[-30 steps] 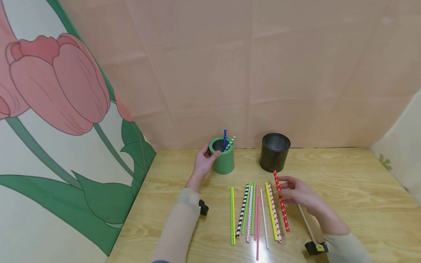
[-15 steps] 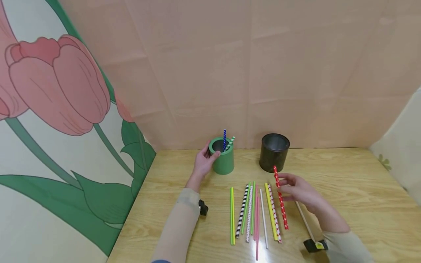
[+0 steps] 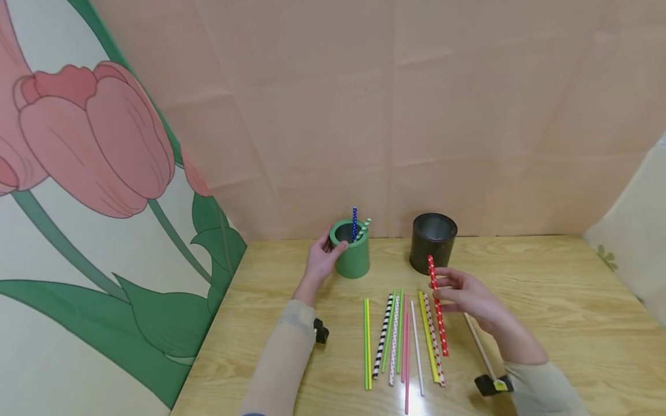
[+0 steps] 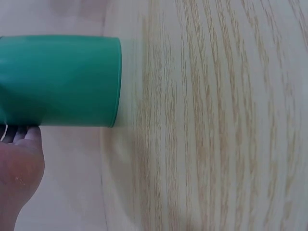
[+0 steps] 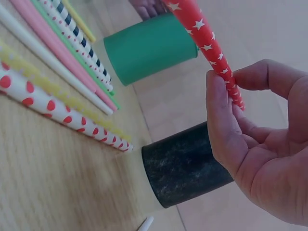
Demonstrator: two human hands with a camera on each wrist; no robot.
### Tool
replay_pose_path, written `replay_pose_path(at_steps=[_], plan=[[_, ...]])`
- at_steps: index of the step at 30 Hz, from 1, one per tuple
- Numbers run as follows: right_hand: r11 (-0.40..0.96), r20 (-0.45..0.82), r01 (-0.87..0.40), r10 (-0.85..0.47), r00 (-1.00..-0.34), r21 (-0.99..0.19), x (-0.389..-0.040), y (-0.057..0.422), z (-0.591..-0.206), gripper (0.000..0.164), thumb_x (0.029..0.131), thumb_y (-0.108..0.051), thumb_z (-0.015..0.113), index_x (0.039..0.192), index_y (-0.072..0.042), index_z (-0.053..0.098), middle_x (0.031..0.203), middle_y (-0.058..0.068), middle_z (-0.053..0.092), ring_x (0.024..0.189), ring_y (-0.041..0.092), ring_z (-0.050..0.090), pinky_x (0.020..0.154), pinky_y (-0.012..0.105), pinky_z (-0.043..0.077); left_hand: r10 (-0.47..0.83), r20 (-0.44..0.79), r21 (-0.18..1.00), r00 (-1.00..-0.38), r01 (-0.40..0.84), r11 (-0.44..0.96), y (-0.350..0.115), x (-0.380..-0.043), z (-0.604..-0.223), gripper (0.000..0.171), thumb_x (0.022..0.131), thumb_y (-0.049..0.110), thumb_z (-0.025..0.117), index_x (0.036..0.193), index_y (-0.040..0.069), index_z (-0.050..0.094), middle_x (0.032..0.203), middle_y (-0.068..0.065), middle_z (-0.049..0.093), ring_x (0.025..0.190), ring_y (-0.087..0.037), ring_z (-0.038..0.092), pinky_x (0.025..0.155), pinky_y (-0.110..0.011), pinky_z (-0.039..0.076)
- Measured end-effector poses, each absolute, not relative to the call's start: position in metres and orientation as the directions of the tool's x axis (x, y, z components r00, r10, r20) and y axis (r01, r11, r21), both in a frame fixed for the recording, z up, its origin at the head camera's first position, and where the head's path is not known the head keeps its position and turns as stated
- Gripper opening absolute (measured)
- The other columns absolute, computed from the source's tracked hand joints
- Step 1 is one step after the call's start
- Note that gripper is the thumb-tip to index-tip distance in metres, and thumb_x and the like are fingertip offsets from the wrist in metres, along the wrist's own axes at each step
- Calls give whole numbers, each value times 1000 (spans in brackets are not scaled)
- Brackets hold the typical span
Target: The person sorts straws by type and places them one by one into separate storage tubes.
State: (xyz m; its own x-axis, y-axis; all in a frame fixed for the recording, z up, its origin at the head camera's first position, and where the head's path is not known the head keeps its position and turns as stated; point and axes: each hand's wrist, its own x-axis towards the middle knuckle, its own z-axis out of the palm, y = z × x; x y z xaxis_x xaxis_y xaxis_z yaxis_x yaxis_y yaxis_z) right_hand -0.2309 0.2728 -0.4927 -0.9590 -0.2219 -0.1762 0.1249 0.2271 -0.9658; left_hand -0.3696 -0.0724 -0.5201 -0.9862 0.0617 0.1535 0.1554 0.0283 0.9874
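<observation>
My left hand [image 3: 321, 260] grips the green cup [image 3: 355, 261] by its rim and left side, thumb over the near edge. Inside that cup stand a blue dotted straw [image 3: 355, 222] and a green-striped straw [image 3: 364, 229]. Between thumb and fingers, my right hand [image 3: 470, 294] pinches a red straw with white stars [image 3: 439, 315], its upper end overlapping the black cup [image 3: 433, 245] in the head view. The right wrist view shows the red straw [image 5: 209, 45] raised above the table, with the black cup [image 5: 185, 163] behind the hand.
Several straws lie in a row in front of the cups, among them a black-striped straw [image 3: 383, 335], a yellow straw [image 3: 429, 335] and a white straw [image 3: 418, 346]. A thin pale straw [image 3: 480, 344] lies under the right wrist. A cloth backdrop [image 3: 322, 115] hangs behind the table.
My right hand has lifted the red starred straw and shifted it slightly leftward and away from me, toward the black cup. The left hand stays on the green cup.
</observation>
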Motion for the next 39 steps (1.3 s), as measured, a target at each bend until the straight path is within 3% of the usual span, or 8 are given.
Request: replay_pose_path(at_steps=[8,21,39], plan=[[162,-112,79,-203,-973,-984,-241,268,-483,63,106,-10,62,159,8,32,144,32,50,112,20,65,92,42,66,68,161,987,-985,162,8,-73,-370,-522,76,101,19,78,165,9,39,172,-19,31,157,-31,34,128,-39,32],[27,-67,64,-152,-986,-998,-255,252,-473,58,114,-23,55,159,6,33,123,3,65,110,14,64,91,34,64,62,174,984,-983,175,20,-72,-369,-521,77,100,19,79,164,6,38,172,-19,30,157,-33,33,128,-39,31],[-292,-5,-36,137,-991,-956,-264,219,-455,36,110,-10,59,143,-6,46,117,-2,64,100,9,64,88,30,65,66,171,985,-983,172,20,-73,-370,-525,76,101,19,77,165,6,38,171,-22,31,157,-34,33,128,-41,31]])
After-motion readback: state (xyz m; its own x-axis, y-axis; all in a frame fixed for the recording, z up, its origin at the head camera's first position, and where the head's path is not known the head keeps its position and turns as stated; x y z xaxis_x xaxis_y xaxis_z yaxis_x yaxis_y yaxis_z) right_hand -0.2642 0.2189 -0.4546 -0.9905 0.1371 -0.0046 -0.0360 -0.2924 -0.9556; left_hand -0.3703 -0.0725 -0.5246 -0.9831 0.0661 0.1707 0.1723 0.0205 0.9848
